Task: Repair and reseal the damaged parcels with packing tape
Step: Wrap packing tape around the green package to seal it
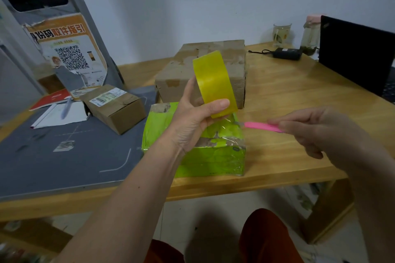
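**Tape roll up, pink cutter at the ready**

Far left on the grey mat (64, 156) sits a small brown box (115, 109) with a shipping label. Next over, the left hand (192, 117) grips the yellow tape roll (213, 83), raised above the lime-green parcel (209, 156) on the tabletop (288, 96), with clear tape running down onto its torn top. Behind is a bigger worn cardboard box (213, 66). The right hand (316, 132) pinches a pink cutter (260, 126) pointing at the tape. Back right, two glass jars (282, 34) hold liquid with something green.
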`<state>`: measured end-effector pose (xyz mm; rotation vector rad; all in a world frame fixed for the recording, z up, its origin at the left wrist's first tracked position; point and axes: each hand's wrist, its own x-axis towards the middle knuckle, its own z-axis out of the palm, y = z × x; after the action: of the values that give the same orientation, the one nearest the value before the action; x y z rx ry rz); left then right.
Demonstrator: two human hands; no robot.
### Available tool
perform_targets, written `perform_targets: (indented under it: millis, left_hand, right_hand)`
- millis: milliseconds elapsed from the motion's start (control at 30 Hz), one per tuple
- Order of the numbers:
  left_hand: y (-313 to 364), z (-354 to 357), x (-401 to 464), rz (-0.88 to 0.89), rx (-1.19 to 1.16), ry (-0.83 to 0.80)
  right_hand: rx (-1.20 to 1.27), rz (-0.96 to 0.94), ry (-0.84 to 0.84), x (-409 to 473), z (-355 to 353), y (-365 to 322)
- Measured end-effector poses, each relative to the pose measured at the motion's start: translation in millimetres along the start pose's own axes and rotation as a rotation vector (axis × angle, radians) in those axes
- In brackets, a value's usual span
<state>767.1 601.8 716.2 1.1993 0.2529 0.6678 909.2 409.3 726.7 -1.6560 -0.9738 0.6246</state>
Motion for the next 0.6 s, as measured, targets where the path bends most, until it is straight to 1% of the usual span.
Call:
perform_targets:
  millis: [100, 200, 267, 300, 367, 433, 467, 500, 567, 600]
  left_hand:
    - [1, -4, 3, 0.034, -0.078, 0.068]
    - [0, -5, 4, 0.041, -0.095, 0.092]
    - [0, -4, 4, 0.047, -0.079, 0.079]
    - [1, -3, 3, 0.047, -0.08, 0.076]
    - [0, -4, 3, 0.048, -0.093, 0.086]
    - [0, -4, 3, 0.049, -0.104, 0.099]
    - [-1, -4, 3, 0.049, -0.107, 0.102]
    - [-1, -5, 3, 0.05, -0.111, 0.104]
    - [-1, -6, 4, 0.049, -0.121, 0.103]
    - [0, -6, 5, 0.045, -0.123, 0.105]
  right_hand:
    - [0.071, 0.005, 0.048, 4, -7, 10]
    - [0.026, -0.025, 0.193, 22, 3, 32]
    - [-0.082, 0.007, 0.286, 41, 17, 53]
    - [-0.131, 0.028, 0.298, 51, 24, 66]
    - [-0.283, 0.076, 0.269, 67, 36, 90]
    - [-0.506, 0.095, 0.258, 75, 44, 101]
    - [-0.57, 0.041, 0.305, 72, 47, 96]
    - [-0.591, -0.073, 0.384, 67, 49, 88]
    - [-0.547, -0.462, 0.562, 43, 54, 62]
    - [-0.537, -0.643, 0.585, 26, 60, 49]
